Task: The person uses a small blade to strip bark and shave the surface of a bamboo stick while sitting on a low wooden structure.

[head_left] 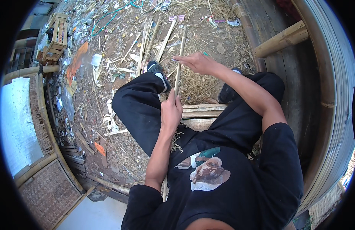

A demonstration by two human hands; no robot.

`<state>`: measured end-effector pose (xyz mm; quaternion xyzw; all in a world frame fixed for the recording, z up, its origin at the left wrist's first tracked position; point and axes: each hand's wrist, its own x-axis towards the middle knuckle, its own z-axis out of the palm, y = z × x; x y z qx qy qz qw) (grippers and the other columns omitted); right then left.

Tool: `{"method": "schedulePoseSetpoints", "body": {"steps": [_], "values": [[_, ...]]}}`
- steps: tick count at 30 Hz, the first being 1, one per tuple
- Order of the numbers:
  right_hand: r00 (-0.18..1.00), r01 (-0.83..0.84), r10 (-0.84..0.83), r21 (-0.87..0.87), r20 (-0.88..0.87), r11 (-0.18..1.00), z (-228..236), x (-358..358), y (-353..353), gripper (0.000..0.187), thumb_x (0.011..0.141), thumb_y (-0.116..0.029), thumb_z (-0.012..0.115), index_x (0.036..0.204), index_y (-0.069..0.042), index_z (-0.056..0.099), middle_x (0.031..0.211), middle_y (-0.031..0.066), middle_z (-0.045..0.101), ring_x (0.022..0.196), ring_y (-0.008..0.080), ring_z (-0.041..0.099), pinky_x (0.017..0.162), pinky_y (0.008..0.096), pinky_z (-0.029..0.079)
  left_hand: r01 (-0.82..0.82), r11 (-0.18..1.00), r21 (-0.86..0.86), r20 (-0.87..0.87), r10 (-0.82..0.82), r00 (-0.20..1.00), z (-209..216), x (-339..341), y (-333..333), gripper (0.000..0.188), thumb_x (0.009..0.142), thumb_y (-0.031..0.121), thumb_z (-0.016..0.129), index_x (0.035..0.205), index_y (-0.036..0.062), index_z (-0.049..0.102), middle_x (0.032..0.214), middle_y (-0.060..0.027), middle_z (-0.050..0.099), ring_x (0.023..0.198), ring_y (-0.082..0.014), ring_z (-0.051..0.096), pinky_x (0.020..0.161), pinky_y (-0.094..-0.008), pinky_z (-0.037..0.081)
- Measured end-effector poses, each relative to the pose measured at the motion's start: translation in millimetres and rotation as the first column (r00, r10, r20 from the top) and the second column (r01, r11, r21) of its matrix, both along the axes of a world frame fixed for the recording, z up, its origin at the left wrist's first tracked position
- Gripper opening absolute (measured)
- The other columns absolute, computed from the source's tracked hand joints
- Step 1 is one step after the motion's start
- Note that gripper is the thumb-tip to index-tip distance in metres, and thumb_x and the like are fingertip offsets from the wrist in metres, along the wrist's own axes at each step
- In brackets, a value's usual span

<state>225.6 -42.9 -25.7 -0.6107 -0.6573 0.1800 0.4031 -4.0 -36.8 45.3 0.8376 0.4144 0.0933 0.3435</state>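
Observation:
A long, pale bamboo strip [183, 42] slants away from me above my lap. My left hand [171, 113] is closed around its near part, fingers wrapped and thumb along it. Farther up, my right hand [198, 62] reaches across the strip with its fingers pressed together. A small pale glint shows at those fingertips; what they hold is too small to make out. Below my left forearm a pale length of strip [165, 188] shows against my shirt. Curly shavings [177, 141] lie on my lap.
Split bamboo pieces [166, 38] lie on the littered ground ahead, beside a heap of shavings [200, 86]. Bamboo slats [204, 111] are between my legs. A wooden crate [57, 38] stands far left. On the right are a bamboo post [283, 38] and dark planks [290, 73].

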Motion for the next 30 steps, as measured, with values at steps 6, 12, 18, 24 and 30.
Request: {"method": "schedulePoseSetpoints", "body": {"steps": [6, 12, 18, 24, 30], "values": [[0.989, -0.003, 0.021, -0.119, 0.147, 0.993, -2, 2, -3, 0.045, 0.091, -0.015, 0.05, 0.133, -0.033, 0.049, 0.065, 0.0194, 0.057, 0.062, 0.0313, 0.062, 0.055, 0.0447, 0.051, 0.014, 1.0, 0.003, 0.027, -0.014, 1.0, 1, 3, -2, 0.027, 0.087, 0.004, 0.056, 0.113, -0.0024, 0.056, 0.07, -0.0282, 0.058, 0.065, -0.0441, 0.06, 0.052, -0.0441, 0.044], [0.915, 0.024, 0.017, -0.096, 0.402, 0.995, -19, 7, -8, 0.07, 0.085, -0.001, 0.048, 0.137, -0.046, 0.037, 0.077, 0.0119, 0.059, 0.063, 0.0282, 0.063, 0.055, 0.0405, 0.055, 0.037, 0.999, -0.007, -0.002, -0.037, 0.999, -1, 1, -4, 0.024, 0.087, 0.004, 0.056, 0.11, -0.0034, 0.056, 0.068, -0.0292, 0.056, 0.066, -0.0445, 0.06, 0.052, -0.0441, 0.044], [0.871, 0.014, 0.06, -0.146, 0.488, 0.989, -35, 20, -6, 0.076, 0.085, 0.001, 0.047, 0.14, -0.049, 0.029, 0.075, 0.0103, 0.054, 0.064, 0.0261, 0.064, 0.057, 0.0378, 0.057, 0.062, 0.998, -0.002, -0.028, -0.062, 0.998, -6, -1, -4, 0.024, 0.087, 0.004, 0.055, 0.11, -0.0035, 0.055, 0.068, -0.0287, 0.056, 0.065, -0.0446, 0.059, 0.052, -0.0447, 0.044], [0.855, 0.092, -0.017, -0.12, 0.519, 0.989, -40, 47, -5, 0.079, 0.086, 0.004, 0.044, 0.14, -0.049, 0.027, 0.078, 0.01, 0.056, 0.067, 0.0246, 0.065, 0.059, 0.0368, 0.058, 0.109, 0.992, 0.069, -0.005, -0.109, 0.994, -9, -4, -7, 0.024, 0.088, 0.005, 0.054, 0.109, -0.0049, 0.053, 0.061, -0.0277, 0.055, 0.06, -0.0441, 0.059, 0.05, -0.0482, 0.045], [0.785, 0.136, -0.062, -0.075, 0.617, 0.988, -51, 60, -10, 0.081, 0.086, 0.004, 0.045, 0.141, -0.05, 0.022, 0.079, 0.0102, 0.056, 0.067, 0.0238, 0.065, 0.058, 0.036, 0.058, 0.143, 0.989, 0.034, 0.012, -0.143, 0.99, -7, -4, -8, 0.024, 0.087, 0.004, 0.054, 0.11, -0.0038, 0.054, 0.061, -0.0282, 0.055, 0.061, -0.0439, 0.06, 0.05, -0.0478, 0.045]]}}
